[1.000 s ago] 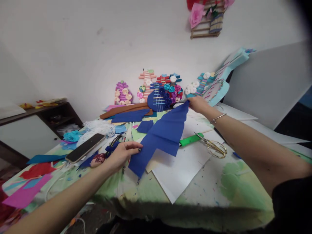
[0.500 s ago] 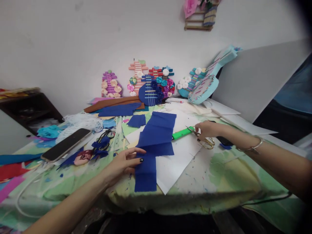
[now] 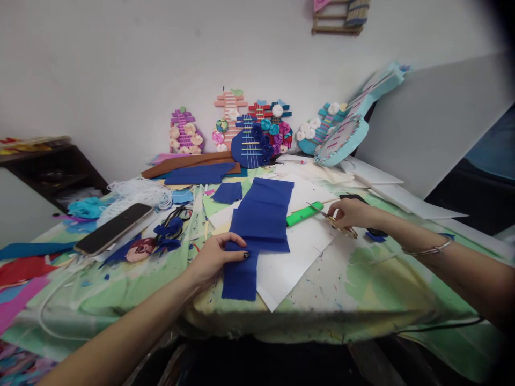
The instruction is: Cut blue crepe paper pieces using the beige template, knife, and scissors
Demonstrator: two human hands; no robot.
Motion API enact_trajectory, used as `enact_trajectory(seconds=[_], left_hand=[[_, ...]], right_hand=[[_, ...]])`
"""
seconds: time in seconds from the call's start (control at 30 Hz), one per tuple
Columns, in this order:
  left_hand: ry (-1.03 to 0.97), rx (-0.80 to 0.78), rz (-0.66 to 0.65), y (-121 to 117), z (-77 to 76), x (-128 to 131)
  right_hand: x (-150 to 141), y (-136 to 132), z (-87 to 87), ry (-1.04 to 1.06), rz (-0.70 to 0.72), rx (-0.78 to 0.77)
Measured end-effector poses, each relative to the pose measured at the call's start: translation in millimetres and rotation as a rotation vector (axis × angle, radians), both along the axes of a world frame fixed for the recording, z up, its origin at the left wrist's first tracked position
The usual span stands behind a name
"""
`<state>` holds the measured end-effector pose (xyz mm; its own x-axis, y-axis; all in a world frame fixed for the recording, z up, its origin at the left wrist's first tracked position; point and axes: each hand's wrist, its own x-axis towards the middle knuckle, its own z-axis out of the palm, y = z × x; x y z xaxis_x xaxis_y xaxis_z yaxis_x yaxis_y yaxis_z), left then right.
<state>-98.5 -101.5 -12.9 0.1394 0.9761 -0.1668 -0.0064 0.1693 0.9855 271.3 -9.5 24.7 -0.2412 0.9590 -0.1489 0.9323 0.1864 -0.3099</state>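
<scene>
A long strip of dark blue crepe paper [image 3: 259, 220] lies flat over white sheets [image 3: 298, 252] on the table. My left hand [image 3: 215, 257] pinches the strip's near left edge, thumb on top. My right hand [image 3: 350, 213] rests over the gold handles of a pair of scissors [image 3: 340, 224], fingers closing on them; the blades point left toward a green cutter handle [image 3: 304, 213].
A phone [image 3: 113, 228] lies at the left among blue paper scraps and a white cord [image 3: 137, 193]. Paper guitar crafts with flowers [image 3: 257, 139] stand against the back wall. White boards [image 3: 402, 198] lie at the right. The table edge [image 3: 281, 327] is near me.
My right hand let go of the strip's far end, which now lies flat, and came down onto the scissors. My left hand closed on the strip's near edge.
</scene>
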Motion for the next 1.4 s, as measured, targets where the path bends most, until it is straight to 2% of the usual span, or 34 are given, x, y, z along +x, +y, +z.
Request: enact_trajectory(seconds=[0.1, 0.2, 0.3, 0.4, 0.47, 0.53, 0.7, 0.77, 0.9, 0.97, 1.07, 1.17, 1.27, 1.33, 1.4], left_hand=[[-0.032, -0.024, -0.101, -0.9, 7.9, -1.3], [-0.026, -0.08, -0.178, -2.6, 15.5, -3.4], [0.018, -0.024, -0.144, -2.3, 19.4, -5.4], [0.038, 0.076, -0.104, -0.3, 22.9, -7.1], [0.045, 0.141, -0.083, 0.7, 26.8, -8.0], [0.056, 0.182, -0.055, 0.1, 32.1, -8.4], [0.112, 0.203, -0.033, -6.6, 45.2, -5.0], [0.147, 0.236, -0.038, -9.3, 48.5, -2.5], [0.193, 0.262, -0.051, -12.0, 53.2, 1.9], [0.219, 0.282, -0.045, -11.9, 54.7, 3.0], [0.205, 0.306, -0.038, -11.6, 53.7, 2.5], [0.106, 0.227, -0.076, -13.8, 47.1, -0.6], [0.063, 0.129, -0.066, -19.6, 36.8, -5.9], [0.063, 0.07, -0.073, -24.8, 30.4, -9.9], [0.088, 0.029, -0.121, -30.6, 26.1, -13.4]], right_hand=[[-0.7, -7.7, 8.2, 0.227, -0.051, -0.098], [-7.6, -20.5, 17.8, 0.556, -0.055, -0.153], [-24.5, -39.6, 23.0, 0.831, -0.024, -0.199], [-48.6, -61.5, 23.8, 0.943, 0.077, -0.311], [-65.3, -74.2, 23.6, 0.932, 0.17, -0.403], [-80.2, -83.4, 23.0, 0.923, 0.195, -0.425], [-105.1, -90.5, 15.2, 0.972, 0.076, -0.396], [-111.1, -89.4, 11.1, 0.969, 0.039, -0.281], [-119.3, -84.6, 9.3, 0.945, 0.012, 0.134], [-122.2, -82.0, 10.7, 0.95, 0.004, 0.217], [-123.9, -77.8, 10.3, 0.929, 0.032, 0.249], [-115.7, -69.5, 6.0, 0.832, 0.058, 0.316], [-89.8, -54.1, 2.5, 0.665, 0.027, 0.43], [-63.1, -41.3, 1.8, 0.482, 0.016, 0.368], [-34.1, -29.0, 0.9, 0.194, 0.079, 0.21]])
